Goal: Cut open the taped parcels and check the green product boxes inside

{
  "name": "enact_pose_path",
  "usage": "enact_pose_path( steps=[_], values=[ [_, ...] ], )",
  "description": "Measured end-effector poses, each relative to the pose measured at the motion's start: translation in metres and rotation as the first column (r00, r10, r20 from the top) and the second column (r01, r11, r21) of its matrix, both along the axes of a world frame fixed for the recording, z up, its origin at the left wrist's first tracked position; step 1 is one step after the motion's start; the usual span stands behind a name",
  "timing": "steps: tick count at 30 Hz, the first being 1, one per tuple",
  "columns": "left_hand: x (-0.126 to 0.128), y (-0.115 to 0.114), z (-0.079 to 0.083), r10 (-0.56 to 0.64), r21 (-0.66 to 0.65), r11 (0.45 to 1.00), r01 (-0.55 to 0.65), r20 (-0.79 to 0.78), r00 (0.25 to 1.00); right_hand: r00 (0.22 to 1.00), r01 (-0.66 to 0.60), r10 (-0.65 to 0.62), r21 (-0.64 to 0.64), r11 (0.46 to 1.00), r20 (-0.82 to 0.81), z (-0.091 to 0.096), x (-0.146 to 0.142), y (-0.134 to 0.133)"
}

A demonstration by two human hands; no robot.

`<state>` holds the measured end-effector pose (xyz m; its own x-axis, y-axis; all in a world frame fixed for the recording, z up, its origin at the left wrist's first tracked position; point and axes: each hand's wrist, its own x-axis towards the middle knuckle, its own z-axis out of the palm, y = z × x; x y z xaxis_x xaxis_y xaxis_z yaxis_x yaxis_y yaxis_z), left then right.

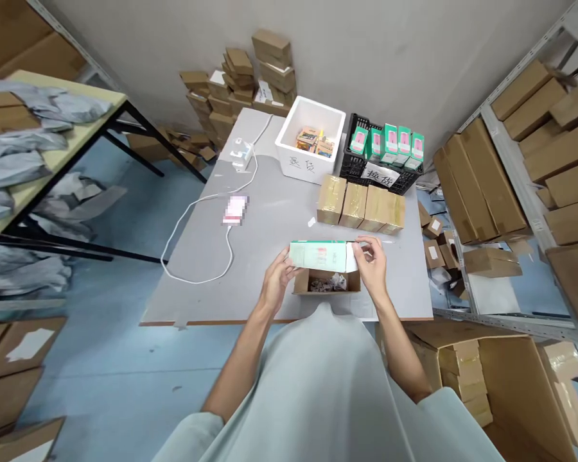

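Observation:
A green and white product box (320,255) is held lying on its side between both hands, just above an open brown carton (326,282) near the table's front edge. My left hand (278,274) grips the box's left end with curled fingers. My right hand (370,262) pinches the white flap at the box's right end. Crumpled filling shows inside the brown carton.
A grey table (270,218) carries several taped brown boxes (361,205), a white foam bin (311,140), a black crate (383,168) with green boxes, and a phone (235,210) on a white cable. Shelves of cartons stand at right; a large open carton (501,378) sits at lower right.

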<state>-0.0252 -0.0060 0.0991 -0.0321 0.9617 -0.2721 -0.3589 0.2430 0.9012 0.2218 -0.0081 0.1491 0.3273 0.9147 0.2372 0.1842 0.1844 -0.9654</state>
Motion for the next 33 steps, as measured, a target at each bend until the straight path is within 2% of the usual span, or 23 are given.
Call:
enact_pose_path(
  steps=[4,8,11,15,18,22,28,33],
  values=[
    [0.000,-0.006,0.001,-0.054,-0.006,0.999,0.053,-0.046,0.997,0.999,0.032,-0.033,-0.046,0.998,-0.011,0.015,0.003,0.013],
    [0.006,-0.011,-0.002,-0.087,-0.037,0.996,0.086,-0.016,0.996,0.999,0.039,-0.038,0.026,0.999,-0.037,0.031,0.002,0.022],
    [0.013,-0.007,-0.003,-0.087,-0.073,0.993,0.088,0.017,0.996,0.998,0.008,-0.012,0.065,0.998,0.059,0.046,-0.002,0.036],
    [0.026,0.000,0.005,-0.117,-0.075,0.990,0.119,0.024,0.993,0.976,-0.001,-0.025,0.119,0.993,0.216,0.059,-0.013,0.069],
    [0.031,-0.005,0.014,-0.204,-0.039,0.978,0.205,0.034,0.978,0.961,0.053,-0.079,0.103,0.993,0.265,0.056,-0.028,0.090],
    [0.029,-0.023,0.019,-0.321,-0.007,0.947,0.322,0.039,0.946,0.951,0.138,-0.138,0.019,0.990,0.276,0.042,-0.047,0.093],
    [0.006,-0.033,0.010,-0.235,-0.078,0.967,0.244,0.106,0.966,0.954,0.115,-0.117,0.025,0.993,0.274,0.032,-0.068,0.077],
    [-0.020,-0.031,0.002,-0.315,-0.116,0.933,0.341,0.200,0.928,0.977,0.126,-0.131,0.039,0.991,0.169,0.028,-0.077,0.068]
  ],
)
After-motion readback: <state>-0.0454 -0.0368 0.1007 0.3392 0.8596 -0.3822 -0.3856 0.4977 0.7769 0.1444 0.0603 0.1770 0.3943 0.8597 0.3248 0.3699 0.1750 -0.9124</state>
